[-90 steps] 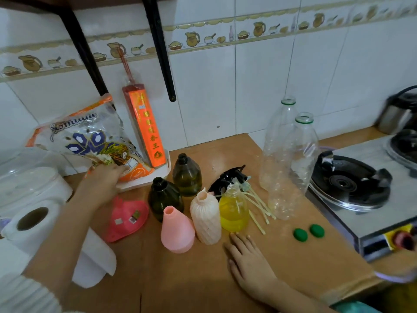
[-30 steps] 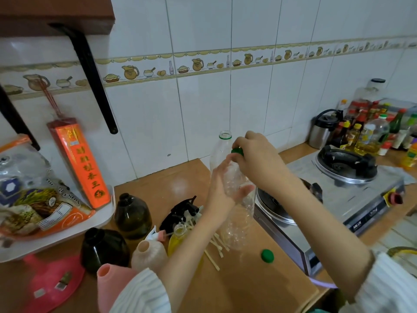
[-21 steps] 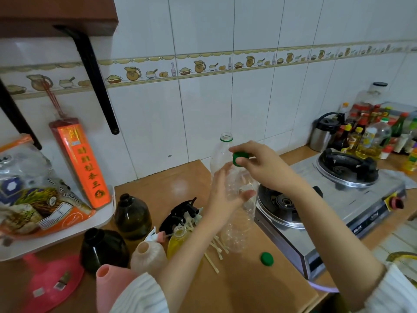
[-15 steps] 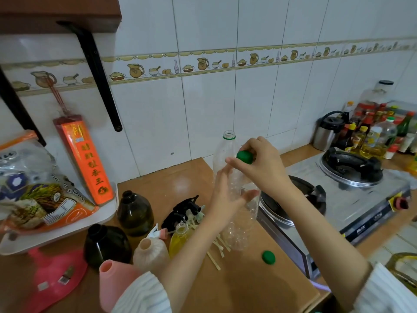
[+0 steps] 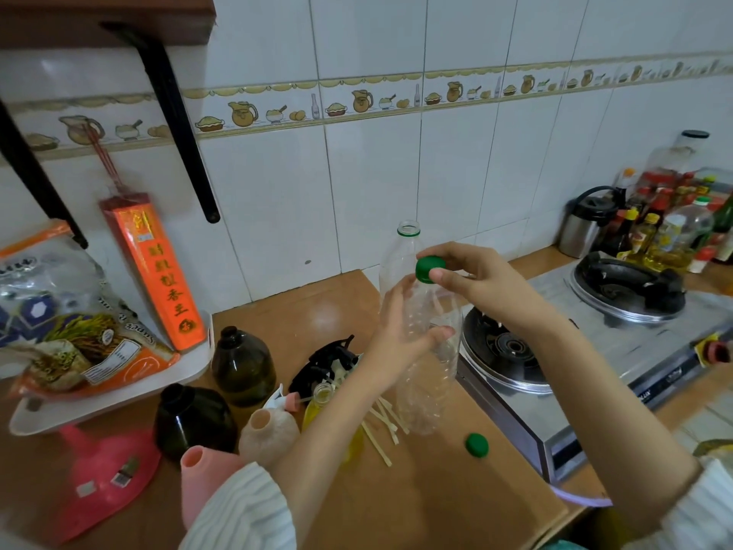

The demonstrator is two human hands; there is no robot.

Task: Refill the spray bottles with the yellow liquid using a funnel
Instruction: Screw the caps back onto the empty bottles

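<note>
White wall tiles with a band of painted jugs backed a brown wooden counter (image 5: 325,323), with a steel gas stove (image 5: 587,375) at its right end. Near the middle of the counter the left hand (image 5: 400,335) wrapped around the body of a clear, empty plastic bottle (image 5: 428,383), thumb on the near side and fingers behind. That bottle stood with its base by the counter and its long axis leaning slightly, neck up and tipped a little toward the right. At its neck the right hand (image 5: 480,279) pinched a round green plastic cap (image 5: 430,268) between thumb and fingertips; whether the cap sat on the threads could not be told. A second clear plastic bottle (image 5: 402,252) stood upright just behind, its mouth open and ringed green. Another green cap (image 5: 476,445) lay flat on the counter near the stove's front.

Left of the held bottle stood the spray bottles, all upright with necks open: two dark green glass-like ones (image 5: 244,363), a pale ribbed cream one (image 5: 269,430), a pink one (image 5: 202,482) and a small clear one holding yellow liquid (image 5: 321,402), partly hidden by the left forearm. Black trigger spray heads (image 5: 329,361) lay heaped behind them, their pale dip tubes (image 5: 382,426) spread toward the front. A pink plastic funnel (image 5: 103,474) lay on its side at the counter's left, spout pointing up and back.
</note>
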